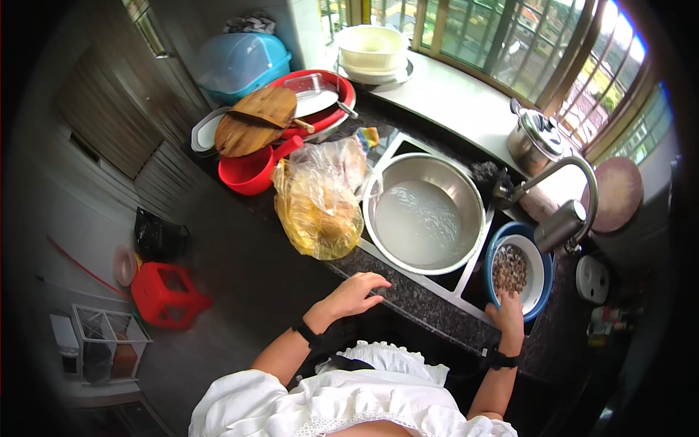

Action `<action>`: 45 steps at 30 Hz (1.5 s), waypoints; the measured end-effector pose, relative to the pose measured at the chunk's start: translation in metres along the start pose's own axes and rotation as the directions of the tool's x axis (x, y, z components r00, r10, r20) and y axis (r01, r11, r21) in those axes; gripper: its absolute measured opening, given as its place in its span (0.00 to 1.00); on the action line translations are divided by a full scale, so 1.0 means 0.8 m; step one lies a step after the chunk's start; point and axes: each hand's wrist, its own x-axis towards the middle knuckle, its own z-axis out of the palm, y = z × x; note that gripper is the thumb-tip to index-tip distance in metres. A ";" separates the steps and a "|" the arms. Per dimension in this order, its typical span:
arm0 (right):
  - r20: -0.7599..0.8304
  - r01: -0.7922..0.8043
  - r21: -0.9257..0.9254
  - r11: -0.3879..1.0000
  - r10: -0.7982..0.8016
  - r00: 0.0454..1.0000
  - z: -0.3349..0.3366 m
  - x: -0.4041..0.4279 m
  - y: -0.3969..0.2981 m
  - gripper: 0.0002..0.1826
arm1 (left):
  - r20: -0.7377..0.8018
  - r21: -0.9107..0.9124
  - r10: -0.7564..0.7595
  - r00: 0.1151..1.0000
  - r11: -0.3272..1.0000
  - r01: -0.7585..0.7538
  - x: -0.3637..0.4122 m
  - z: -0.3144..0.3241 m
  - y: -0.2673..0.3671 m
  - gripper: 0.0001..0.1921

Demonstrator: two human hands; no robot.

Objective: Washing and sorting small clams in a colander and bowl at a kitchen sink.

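My left hand [357, 295] hovers at the front edge of the dark stone counter [431, 322], fingers apart and nothing in them. At the right, my right hand [510, 317] grips the near rims of a white colander [535, 273] nested in a blue plastic basin [548, 295]; its fingertips reach inside. Small brownish pieces, perhaps shellfish, lie as a heap [509, 267] in the colander. Between my hands, farther back, a large stainless steel bowl [371, 210] stands over the sink [469, 273]. Cloudy whitish water [418, 218] fills its lower part.
Left of the bowl lie clear and yellow plastic bags [319, 213]. Beyond them are a red dipper [248, 172], a wooden lid [256, 120] and a red basin [327, 123]. A faucet [562, 224] overhangs the blue basin. A steel pot [535, 142] stands on the windowsill.
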 end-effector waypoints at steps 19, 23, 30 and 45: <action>0.232 0.456 0.304 0.836 -0.529 0.816 0.114 0.082 -0.405 0.18 | -0.661 0.079 -0.730 0.175 0.164 0.983 -0.275 -0.272 -0.219 0.18; 0.413 0.363 0.472 0.803 -0.565 0.714 0.170 0.050 -0.557 0.16 | -0.572 -0.235 -0.781 0.251 0.449 0.862 -0.368 -0.360 -0.332 0.20; 0.655 0.407 0.587 0.700 -0.706 0.271 0.392 0.035 -0.780 0.24 | -0.616 0.158 -0.704 0.355 0.331 0.930 -0.419 -0.500 -0.380 0.17; 0.571 -0.020 0.720 0.694 -0.576 0.584 0.537 0.196 -1.099 0.29 | -0.614 -0.041 -0.526 0.589 0.766 0.642 -0.331 -0.791 -0.586 0.21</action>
